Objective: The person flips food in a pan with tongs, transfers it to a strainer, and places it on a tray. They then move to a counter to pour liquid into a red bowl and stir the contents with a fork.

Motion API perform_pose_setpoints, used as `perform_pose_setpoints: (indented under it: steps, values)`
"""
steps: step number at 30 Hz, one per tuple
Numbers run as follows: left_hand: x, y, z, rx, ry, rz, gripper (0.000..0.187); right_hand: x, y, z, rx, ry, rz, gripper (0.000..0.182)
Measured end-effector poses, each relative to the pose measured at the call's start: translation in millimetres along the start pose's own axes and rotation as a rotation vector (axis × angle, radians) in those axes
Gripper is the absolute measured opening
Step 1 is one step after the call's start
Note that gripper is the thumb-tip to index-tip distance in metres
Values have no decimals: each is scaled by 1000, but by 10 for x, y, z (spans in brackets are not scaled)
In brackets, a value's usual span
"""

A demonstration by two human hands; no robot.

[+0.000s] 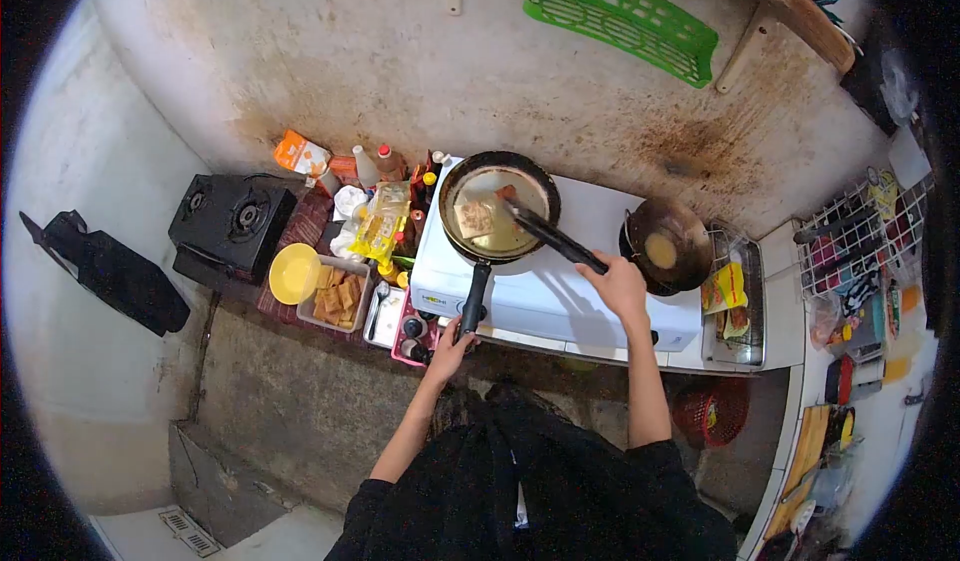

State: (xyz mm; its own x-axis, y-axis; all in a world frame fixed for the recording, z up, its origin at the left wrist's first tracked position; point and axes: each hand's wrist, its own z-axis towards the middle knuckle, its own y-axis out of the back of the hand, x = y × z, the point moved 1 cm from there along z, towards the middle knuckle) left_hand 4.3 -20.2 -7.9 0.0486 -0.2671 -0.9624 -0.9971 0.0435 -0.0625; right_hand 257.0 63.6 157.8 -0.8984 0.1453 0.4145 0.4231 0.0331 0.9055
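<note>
A black frying pan (455, 223) with oil and a square piece of food (474, 219) sits on the left burner of a white stove (560, 296). My left hand (452, 342) grips the end of the pan's long black handle (473, 301). My right hand (618, 281) holds black tongs (552, 235) whose tips reach into the pan, beside a second piece of food at its far side.
A dark wok (668, 244) with a yellow round of food sits on the right burner. Left of the stove are bottles, a yellow packet (380, 223), a tray of fried pieces (338, 294), a yellow bowl (293, 273) and a black gas burner (231, 219). A green rack (620, 16) hangs on the wall.
</note>
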Motion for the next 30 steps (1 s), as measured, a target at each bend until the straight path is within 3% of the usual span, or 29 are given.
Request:
perform_pose_setpoints:
  steps: [5,21,27,30]
  values:
    - [2,3,0,6,35,-22,46,106,-438,34,-15,154,-44,38]
    - [194,62,73,11,-16,-35,43,1,-330,30,27,85,-63,46]
    - [188,63,52,-13,-11,1,45,-418,-165,361,335,-21,271,65]
    - [178,59,65,3,-10,-39,45,-436,-63,527,442,-71,200,65]
